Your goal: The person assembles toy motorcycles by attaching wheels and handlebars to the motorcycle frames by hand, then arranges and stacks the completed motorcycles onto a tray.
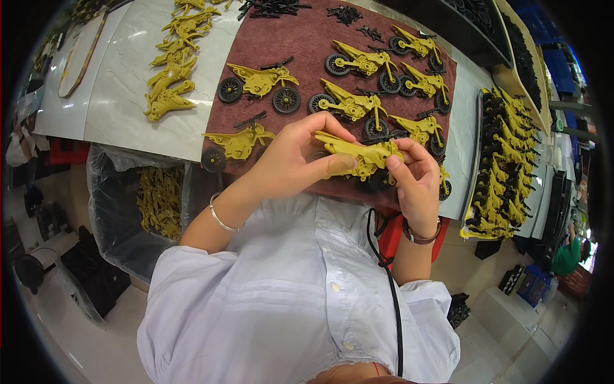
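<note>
Close in front of my chest, above the near edge of a maroon towel, I hold a yellow plastic toy motorcycle body [366,158]. My left hand [293,159] is closed on its left end, thumb along the near side. The fingers of my right hand [414,176] pinch its other end. Dark parts show just under it; whether they belong to it or lie on the towel I cannot tell. Around my hands lie toy motorcycles with black wheels, such as one motorcycle [352,105] just beyond and another [240,144] to the left.
The maroon towel [307,38] also bears small black parts [345,14]. A row of yellow bodies [169,99] lies left on the pale table [147,38]. A tray of yellow-and-black motorcycles [502,166] stands right. A plastic-lined bin [115,211] with yellow parts is below left.
</note>
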Motion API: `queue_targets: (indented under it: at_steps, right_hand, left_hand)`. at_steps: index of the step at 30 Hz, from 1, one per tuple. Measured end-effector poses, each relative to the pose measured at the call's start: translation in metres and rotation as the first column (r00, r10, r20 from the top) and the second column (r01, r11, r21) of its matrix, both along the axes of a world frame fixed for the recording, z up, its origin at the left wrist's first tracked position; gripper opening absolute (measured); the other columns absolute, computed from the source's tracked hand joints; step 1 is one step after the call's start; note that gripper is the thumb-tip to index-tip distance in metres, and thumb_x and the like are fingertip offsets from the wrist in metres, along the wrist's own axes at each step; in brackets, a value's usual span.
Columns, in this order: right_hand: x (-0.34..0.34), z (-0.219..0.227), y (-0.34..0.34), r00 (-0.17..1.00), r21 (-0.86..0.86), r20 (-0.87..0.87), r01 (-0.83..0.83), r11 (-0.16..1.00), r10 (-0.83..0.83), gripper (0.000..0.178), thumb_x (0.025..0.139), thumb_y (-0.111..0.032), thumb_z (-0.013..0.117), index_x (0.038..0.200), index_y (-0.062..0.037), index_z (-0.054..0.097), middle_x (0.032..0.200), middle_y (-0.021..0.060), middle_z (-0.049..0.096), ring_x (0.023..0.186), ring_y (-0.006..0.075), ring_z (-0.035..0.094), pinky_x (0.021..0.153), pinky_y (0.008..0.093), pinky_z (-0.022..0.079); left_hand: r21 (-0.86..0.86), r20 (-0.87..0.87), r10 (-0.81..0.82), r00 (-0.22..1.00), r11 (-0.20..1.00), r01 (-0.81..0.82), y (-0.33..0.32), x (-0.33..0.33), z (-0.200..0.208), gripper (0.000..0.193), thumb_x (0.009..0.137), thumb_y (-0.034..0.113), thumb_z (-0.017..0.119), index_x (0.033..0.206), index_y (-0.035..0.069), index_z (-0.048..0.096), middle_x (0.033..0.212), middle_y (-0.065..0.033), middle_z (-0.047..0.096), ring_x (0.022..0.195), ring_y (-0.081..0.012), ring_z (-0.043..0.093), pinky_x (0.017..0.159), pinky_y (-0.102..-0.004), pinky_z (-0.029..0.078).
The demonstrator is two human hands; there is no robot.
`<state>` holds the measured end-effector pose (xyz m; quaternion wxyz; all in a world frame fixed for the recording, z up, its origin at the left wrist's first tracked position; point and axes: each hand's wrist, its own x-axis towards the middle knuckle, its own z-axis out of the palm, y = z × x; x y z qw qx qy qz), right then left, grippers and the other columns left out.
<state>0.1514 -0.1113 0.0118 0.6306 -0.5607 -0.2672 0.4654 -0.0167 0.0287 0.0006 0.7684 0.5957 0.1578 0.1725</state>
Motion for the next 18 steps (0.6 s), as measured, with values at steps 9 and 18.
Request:
queue_targets:
  at_steps: [9, 18]
  right_hand:
    - [0.002, -0.004, -0.002, 0.991, 0.068, -0.134, 0.038, 0.997, -0.028, 0.03, 0.082, 0.002, 0.063, 0.11, 0.0054, 0.052, 0.1, 0.0072, 0.06, 0.091, 0.0107, 0.058, 0.081, 0.0234, 0.047]
    - [0.005, -0.013, -0.008, 0.985, 0.093, -0.172, 0.016, 0.996, 0.0, 0.033, 0.078, 0.008, 0.064, 0.108, 0.0034, 0.051, 0.107, 0.0064, 0.057, 0.099, 0.0109, 0.056, 0.086, 0.0247, 0.048]
  left_hand:
    - [-0.065, 0.13, -0.008, 0.991, 0.998, 0.017, 0.004, -0.002, 0.002, 0.029, 0.094, 0.011, 0.05, 0.118, -0.005, 0.052, 0.113, -0.0118, 0.061, 0.103, -0.0143, 0.058, 0.091, -0.0295, 0.046]
    - [-0.033, 0.126, 0.061, 0.99, 0.998, -0.058, 0.004, 0.0, 0.001, 0.026, 0.093, 0.009, 0.05, 0.114, -0.006, 0.057, 0.107, -0.0121, 0.064, 0.098, -0.0149, 0.061, 0.089, -0.0283, 0.047]
